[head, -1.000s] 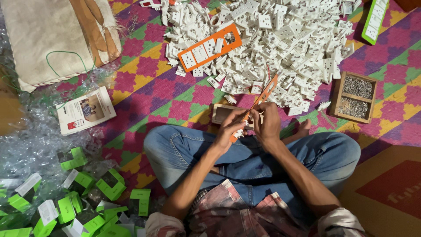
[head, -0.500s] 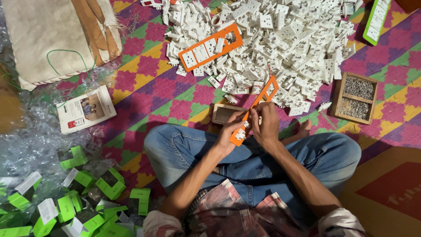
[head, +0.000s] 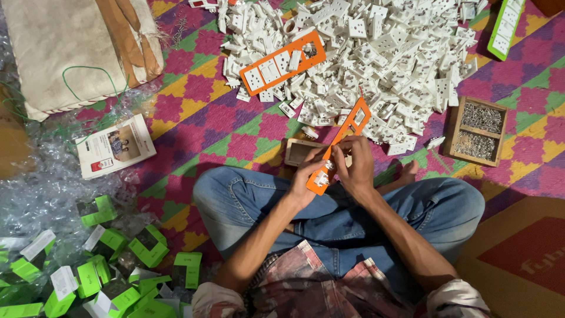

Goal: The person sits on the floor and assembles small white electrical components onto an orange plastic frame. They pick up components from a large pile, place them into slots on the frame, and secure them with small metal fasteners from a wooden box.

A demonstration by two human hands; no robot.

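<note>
I sit cross-legged in blue jeans on a patterned mat. Both hands hold a long orange plastic frame (head: 344, 137) with rectangular cut-outs, tilted up and away from me. My left hand (head: 310, 176) grips its near end, where a small white socket part (head: 322, 178) sits in the frame. My right hand (head: 353, 166) pinches the frame's middle from the right side. A second orange frame (head: 282, 62) with white sockets fitted lies on the big heap of white socket parts (head: 382, 59) ahead of me.
A wooden box of small screws (head: 477, 131) stands at my right knee. A beige tray (head: 301, 151) lies just beyond my hands. Green cardboard pieces (head: 112, 265) and clear plastic wrap cover the left floor, with a leaflet (head: 115, 146), a tan sack (head: 70, 50) and a green frame (head: 505, 28).
The orange frame has tilted slightly and my fingers have shifted along it, the right hand now closer to the white part at its near end. Everything else stays put.
</note>
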